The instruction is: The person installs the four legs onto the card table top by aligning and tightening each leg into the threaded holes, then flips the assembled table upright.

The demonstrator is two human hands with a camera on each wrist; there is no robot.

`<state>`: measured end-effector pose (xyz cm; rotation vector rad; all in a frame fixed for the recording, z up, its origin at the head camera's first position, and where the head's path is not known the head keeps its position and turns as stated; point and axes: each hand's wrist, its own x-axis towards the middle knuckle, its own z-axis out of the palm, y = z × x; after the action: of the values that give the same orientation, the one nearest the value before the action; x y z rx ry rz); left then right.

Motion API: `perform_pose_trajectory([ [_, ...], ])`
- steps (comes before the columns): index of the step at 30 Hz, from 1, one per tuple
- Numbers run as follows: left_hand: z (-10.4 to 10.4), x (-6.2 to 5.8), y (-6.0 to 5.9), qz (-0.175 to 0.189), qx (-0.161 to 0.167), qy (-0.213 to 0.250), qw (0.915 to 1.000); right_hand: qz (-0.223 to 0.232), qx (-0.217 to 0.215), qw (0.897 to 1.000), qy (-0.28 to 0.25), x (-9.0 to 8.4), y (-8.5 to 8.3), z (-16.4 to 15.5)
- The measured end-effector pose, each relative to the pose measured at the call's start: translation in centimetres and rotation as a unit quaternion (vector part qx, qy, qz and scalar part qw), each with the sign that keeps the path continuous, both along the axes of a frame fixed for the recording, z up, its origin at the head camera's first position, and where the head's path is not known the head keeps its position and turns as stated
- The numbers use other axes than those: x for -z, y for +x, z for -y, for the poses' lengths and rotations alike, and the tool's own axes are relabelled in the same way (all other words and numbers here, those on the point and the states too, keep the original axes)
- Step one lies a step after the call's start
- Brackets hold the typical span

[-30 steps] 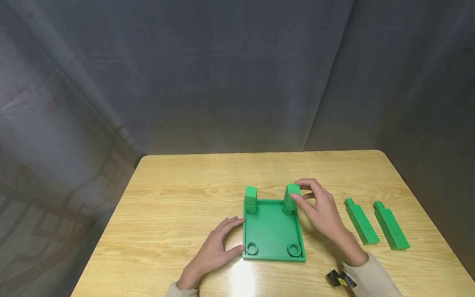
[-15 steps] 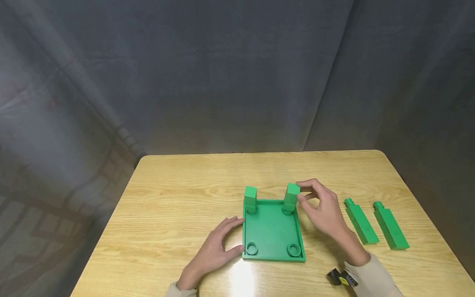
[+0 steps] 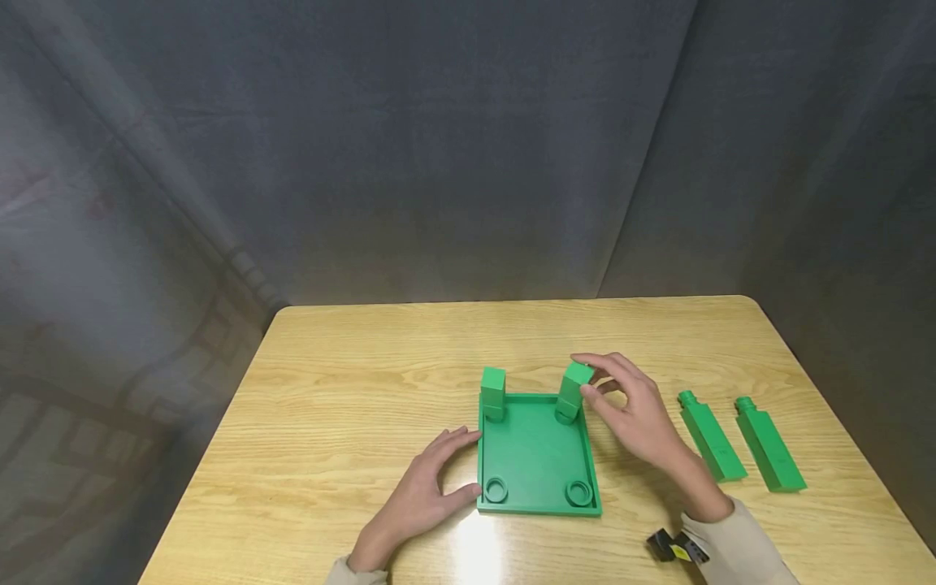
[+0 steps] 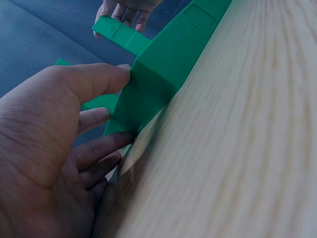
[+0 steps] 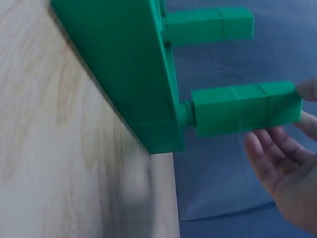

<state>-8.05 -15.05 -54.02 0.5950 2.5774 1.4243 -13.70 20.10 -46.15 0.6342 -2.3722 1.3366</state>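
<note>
Your right hand (image 3: 634,409) pinches the upright peg (image 3: 574,390) at the tray's (image 3: 536,455) one o'clock corner — left hand (image 3: 427,485) braces its nine o'clock edge, fingers spread; two pegs (image 3: 738,439) lie at three o'clock.

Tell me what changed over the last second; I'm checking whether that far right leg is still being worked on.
The right hand shifted slightly left, fingers curling over the top of the far right leg, which now tilts slightly. The left hand stayed against the base; the left leg and two loose legs stayed put.
</note>
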Motion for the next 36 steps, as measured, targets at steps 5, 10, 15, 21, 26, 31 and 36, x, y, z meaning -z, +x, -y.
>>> perform_pose_trajectory([
  [5,0.0,0.0,0.0,-0.011,0.004,0.000,0.9999,-0.005,0.051,0.999,0.007,0.4,-0.1,0.4],
  [10,0.0,0.0,0.0,-0.009,0.005,0.003,0.9999,-0.045,0.089,0.995,0.019,0.9,-0.2,0.8],
  [15,-0.1,-0.1,-0.1,-0.002,0.004,0.005,1.0000,-0.036,0.115,0.992,0.025,0.9,0.1,1.0],
  [21,0.0,0.0,0.0,-0.005,0.003,0.005,1.0000,-0.032,0.118,0.992,0.017,0.8,0.1,1.0],
  [26,-0.1,0.0,-0.2,0.002,0.006,0.010,0.9999,-0.052,0.107,0.993,0.004,0.6,0.2,0.8],
  [31,-0.2,0.3,-0.3,-0.031,0.004,0.014,0.9994,-0.046,0.105,0.993,-0.007,0.3,0.3,0.7],
  [36,-0.7,0.6,-0.2,-0.066,-0.013,0.015,0.9976,-0.029,0.068,0.997,-0.032,0.1,0.2,0.7],
])
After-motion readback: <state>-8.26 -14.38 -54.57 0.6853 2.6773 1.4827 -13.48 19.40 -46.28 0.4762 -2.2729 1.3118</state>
